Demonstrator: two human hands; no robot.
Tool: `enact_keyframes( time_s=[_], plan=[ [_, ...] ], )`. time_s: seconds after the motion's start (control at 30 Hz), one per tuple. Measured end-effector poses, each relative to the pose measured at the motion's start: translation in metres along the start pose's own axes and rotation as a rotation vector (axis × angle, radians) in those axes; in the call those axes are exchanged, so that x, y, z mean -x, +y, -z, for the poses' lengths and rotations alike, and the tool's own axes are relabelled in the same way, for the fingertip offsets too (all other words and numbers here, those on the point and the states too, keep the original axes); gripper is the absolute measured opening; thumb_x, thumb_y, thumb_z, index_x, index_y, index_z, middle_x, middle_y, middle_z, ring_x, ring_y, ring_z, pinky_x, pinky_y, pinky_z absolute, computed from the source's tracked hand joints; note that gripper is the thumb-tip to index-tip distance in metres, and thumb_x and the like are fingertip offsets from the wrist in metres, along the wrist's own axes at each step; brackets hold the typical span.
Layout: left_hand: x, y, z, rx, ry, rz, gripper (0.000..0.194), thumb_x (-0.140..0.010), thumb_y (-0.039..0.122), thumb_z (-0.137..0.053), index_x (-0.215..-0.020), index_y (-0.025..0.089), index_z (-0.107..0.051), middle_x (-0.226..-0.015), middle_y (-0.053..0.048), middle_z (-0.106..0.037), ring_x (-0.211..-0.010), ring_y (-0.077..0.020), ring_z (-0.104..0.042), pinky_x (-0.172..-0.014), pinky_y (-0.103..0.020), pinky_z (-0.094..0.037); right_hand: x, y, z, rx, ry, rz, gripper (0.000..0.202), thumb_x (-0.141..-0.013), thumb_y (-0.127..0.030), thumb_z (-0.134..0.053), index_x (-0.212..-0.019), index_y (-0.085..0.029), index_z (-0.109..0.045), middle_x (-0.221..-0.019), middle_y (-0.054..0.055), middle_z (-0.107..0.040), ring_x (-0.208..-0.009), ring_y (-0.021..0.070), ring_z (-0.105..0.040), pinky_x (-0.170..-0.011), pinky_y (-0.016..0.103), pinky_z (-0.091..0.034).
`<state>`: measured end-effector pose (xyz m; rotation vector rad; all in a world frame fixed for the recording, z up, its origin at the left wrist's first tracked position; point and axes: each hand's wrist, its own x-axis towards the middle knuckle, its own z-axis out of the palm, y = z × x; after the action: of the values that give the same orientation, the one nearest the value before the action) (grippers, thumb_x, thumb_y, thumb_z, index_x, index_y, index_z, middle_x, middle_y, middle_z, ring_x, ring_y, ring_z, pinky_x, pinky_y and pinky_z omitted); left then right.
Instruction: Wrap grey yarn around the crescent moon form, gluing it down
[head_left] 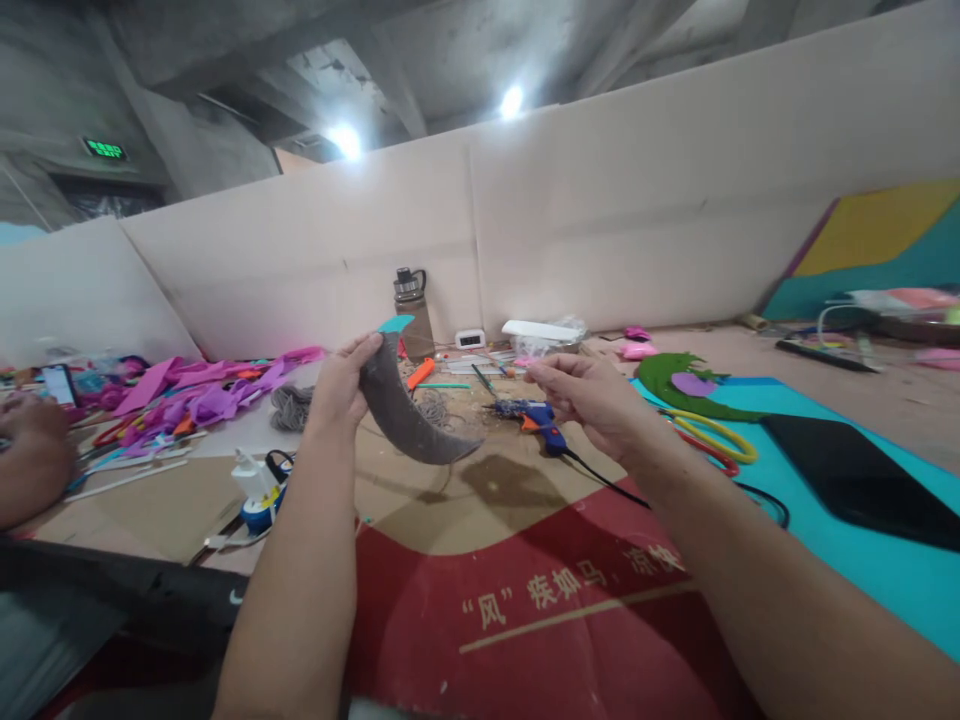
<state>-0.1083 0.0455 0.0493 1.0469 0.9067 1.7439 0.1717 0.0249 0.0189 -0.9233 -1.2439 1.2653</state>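
A curved grey crescent (409, 415), wrapped in what looks like yarn, hangs from my left hand (341, 385), which pinches it near its turquoise upper tip (396, 324). To the right, my right hand (581, 395) is raised with thumb and fingertips pressed together; what they hold, if anything, is too small to make out. Below and beside that hand, a blue glue gun (534, 420) with an orange trigger lies on the cardboard. Loose grey yarn (435, 408) lies behind the crescent, and a grey yarn bundle (291, 408) sits left of my left hand.
A bottle (414, 315) stands by the white partition. Pink and purple scraps (202, 395) cover the left, near a power strip (259, 500) and another person's arm (34, 460). At right are a green felt piece (675, 385) and a black tablet-like slab (859, 480) on a blue sheet.
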Motion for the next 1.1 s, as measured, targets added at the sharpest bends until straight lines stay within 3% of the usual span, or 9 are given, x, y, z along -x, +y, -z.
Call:
enact_keyframes(
  time_s=[0.3,0.37,0.43,0.5,0.57,0.63,0.73,0.9,1.1],
  plan=[
    [-0.012,0.000,0.013,0.072,0.177,-0.096,0.016,-0.069,0.032,-0.078,-0.078,0.022,-0.070,-0.069,0.002,-0.071,-0.067,-0.0130,-0.067,-0.069,-0.025,-0.057,-0.004,-0.006,0.021,0.086,0.104,0.074,0.036,-0.057,-0.046,-0.084,-0.064,-0.019,-0.062,-0.046,-0.008,-0.036,-0.042,0.0042,-0.023,-0.042,0.023,-0.013],
    [-0.013,0.002,0.013,0.104,0.233,-0.105,0.013,-0.071,0.032,-0.076,-0.075,0.023,-0.069,-0.064,0.004,-0.068,-0.064,-0.0104,-0.065,-0.067,-0.022,-0.056,-0.003,-0.005,0.021,0.141,-0.005,0.062,0.035,-0.060,-0.048,-0.082,-0.063,-0.019,-0.063,-0.045,-0.008,-0.037,-0.041,0.0049,-0.026,-0.041,0.023,-0.015],
    [-0.010,0.003,0.011,0.119,0.230,-0.072,0.012,-0.071,0.030,-0.076,-0.070,0.022,-0.068,-0.059,0.005,-0.064,-0.056,-0.0083,-0.060,-0.061,-0.020,-0.054,-0.001,-0.002,0.021,0.283,-0.222,0.059,0.032,-0.065,-0.048,-0.079,-0.061,-0.019,-0.066,-0.048,-0.004,-0.047,-0.044,0.0075,-0.036,-0.043,0.023,-0.024],
    [-0.003,0.004,0.007,0.067,0.135,-0.027,0.012,-0.067,0.026,-0.078,-0.067,0.020,-0.068,-0.057,0.004,-0.063,-0.051,-0.0080,-0.056,-0.055,-0.019,-0.051,0.000,0.001,0.019,0.468,-0.367,0.097,0.027,-0.071,-0.045,-0.076,-0.062,-0.019,-0.070,-0.057,0.001,-0.060,-0.053,0.0123,-0.049,-0.050,0.025,-0.034],
    [0.007,0.005,-0.001,-0.045,-0.032,0.020,0.015,-0.061,0.024,-0.082,-0.070,0.018,-0.071,-0.061,0.002,-0.067,-0.052,-0.0093,-0.058,-0.054,-0.020,-0.050,0.002,0.003,0.014,0.572,-0.300,0.181,0.022,-0.077,-0.042,-0.072,-0.071,-0.021,-0.074,-0.071,0.004,-0.070,-0.066,0.0173,-0.058,-0.059,0.029,-0.041],
    [0.019,0.005,-0.012,-0.189,-0.183,0.090,0.020,-0.061,0.029,-0.083,-0.073,0.016,-0.074,-0.065,-0.002,-0.070,-0.055,-0.0118,-0.061,-0.054,-0.022,-0.050,0.006,0.003,0.006,0.523,-0.165,0.272,0.023,-0.084,-0.044,-0.065,-0.087,-0.024,-0.075,-0.086,0.005,-0.074,-0.078,0.0205,-0.063,-0.069,0.032,-0.046],
    [0.036,0.002,-0.031,-0.389,-0.318,0.124,0.025,-0.062,0.035,-0.085,-0.077,0.017,-0.076,-0.068,-0.003,-0.072,-0.057,-0.0130,-0.062,-0.055,-0.022,-0.048,0.014,0.000,-0.010,0.334,-0.228,0.335,0.033,-0.091,-0.049,-0.055,-0.107,-0.025,-0.071,-0.103,0.006,-0.073,-0.092,0.0206,-0.065,-0.079,0.034,-0.048],
    [0.050,-0.006,-0.053,-0.642,-0.484,0.004,0.026,-0.067,0.041,-0.082,-0.080,0.019,-0.077,-0.080,-0.004,-0.074,-0.072,-0.0163,-0.065,-0.071,-0.027,-0.050,0.022,0.003,-0.027,0.300,-0.224,0.325,0.024,-0.085,-0.043,-0.063,-0.083,-0.020,-0.069,-0.078,0.000,-0.066,-0.075,0.0151,-0.058,-0.071,0.027,-0.043],
    [0.047,-0.010,-0.049,-0.502,-0.567,0.053,0.038,-0.065,0.035,-0.084,-0.099,0.022,-0.074,-0.101,-0.006,-0.075,-0.088,-0.0193,-0.067,-0.080,-0.030,-0.051,0.019,0.009,-0.026,0.253,-0.089,0.286,0.027,-0.083,-0.039,-0.062,-0.066,-0.020,-0.059,-0.062,-0.003,-0.055,-0.061,0.0124,-0.048,-0.063,0.027,-0.038]
  ],
)
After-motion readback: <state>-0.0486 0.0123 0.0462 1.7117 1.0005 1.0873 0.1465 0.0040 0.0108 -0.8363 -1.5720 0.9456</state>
